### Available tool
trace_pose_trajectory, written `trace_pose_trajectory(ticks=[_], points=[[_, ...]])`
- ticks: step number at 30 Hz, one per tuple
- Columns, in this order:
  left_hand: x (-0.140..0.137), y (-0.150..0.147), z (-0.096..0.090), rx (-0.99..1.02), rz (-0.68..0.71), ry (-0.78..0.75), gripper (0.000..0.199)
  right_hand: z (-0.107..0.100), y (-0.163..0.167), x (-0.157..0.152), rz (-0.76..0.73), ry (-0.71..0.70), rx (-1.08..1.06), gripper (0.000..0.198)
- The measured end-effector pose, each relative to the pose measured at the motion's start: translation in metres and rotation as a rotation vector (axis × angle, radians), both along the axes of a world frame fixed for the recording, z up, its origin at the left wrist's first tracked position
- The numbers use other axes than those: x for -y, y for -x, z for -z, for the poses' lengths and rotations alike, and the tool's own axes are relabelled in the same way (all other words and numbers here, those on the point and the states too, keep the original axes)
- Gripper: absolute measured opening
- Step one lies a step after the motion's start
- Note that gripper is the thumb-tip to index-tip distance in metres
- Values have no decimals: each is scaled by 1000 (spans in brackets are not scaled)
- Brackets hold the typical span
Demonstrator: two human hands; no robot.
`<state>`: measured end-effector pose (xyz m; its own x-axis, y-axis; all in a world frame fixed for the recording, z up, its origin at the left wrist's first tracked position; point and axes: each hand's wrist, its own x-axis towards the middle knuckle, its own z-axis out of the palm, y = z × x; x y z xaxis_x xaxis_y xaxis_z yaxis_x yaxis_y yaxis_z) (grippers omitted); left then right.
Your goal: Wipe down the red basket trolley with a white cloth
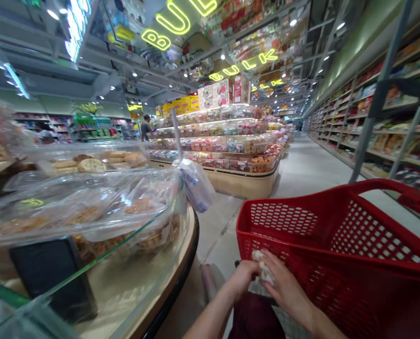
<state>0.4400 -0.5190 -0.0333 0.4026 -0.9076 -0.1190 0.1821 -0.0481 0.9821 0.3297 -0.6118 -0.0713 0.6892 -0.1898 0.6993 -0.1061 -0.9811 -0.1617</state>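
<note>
My left hand (247,278) and my right hand (279,278) are close together, low in the view and beside a red shopping basket (302,249). Between them is a crumpled white wad (262,267) that looks like tissue or thin cloth. The fingers of my left hand are curled at its left side. My right hand is pressed over it from the right, its fingers partly bent. Much of the wad is hidden by the hands. Holes pattern the walls of the basket, whose near side is just beyond my right hand.
On the left stands a curved display counter (192,221) with a glass edge, packaged baked goods (139,207) and a dark panel (51,278). Plastic bags (196,183) hang from its post. A tiered bulk display (224,141) is ahead. Stocked shelves (361,113) line the right, beyond an aisle (296,160).
</note>
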Motion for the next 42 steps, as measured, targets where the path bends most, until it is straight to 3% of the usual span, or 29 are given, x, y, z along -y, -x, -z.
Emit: trace_pose_trajectory(ticks=[3, 7, 10, 13, 15, 17, 20, 22, 27, 33, 39, 42], points=[[7, -8, -2, 72, -106, -33, 17, -18, -13, 20, -51, 70, 33, 38], [18, -37, -7, 243, -336, -71, 37, -53, -43, 39, -36, 188, 158, 40], [17, -54, -8, 455, -426, -85, 48, -35, -53, 36, 34, 307, 143, 39], [15, -61, -3, 655, -383, -53, 51, 18, -45, 25, -28, 411, 12, 33], [15, -63, 3, 756, -336, -28, 53, 40, -37, 17, -24, 396, -5, 32], [18, -65, 9, 837, -304, -11, 56, 35, -33, 12, 8, 363, -7, 29], [22, -62, 15, 922, -289, -9, 60, 1, -34, 15, 82, 316, 39, 26], [25, -57, 15, 1018, -274, -53, 61, -8, -34, 19, 112, 317, 59, 25], [26, -42, 10, 1314, -168, -234, 61, 21, -13, 15, 90, 326, -68, 23], [33, -29, 6, 1447, -140, -208, 60, -21, 6, 17, 209, 312, 80, 28], [36, -17, 0, 1512, -105, -236, 60, 22, 27, 18, 223, 341, 17, 30], [40, -14, -3, 1541, -93, -215, 59, 5, 31, 21, 257, 305, 53, 28]])
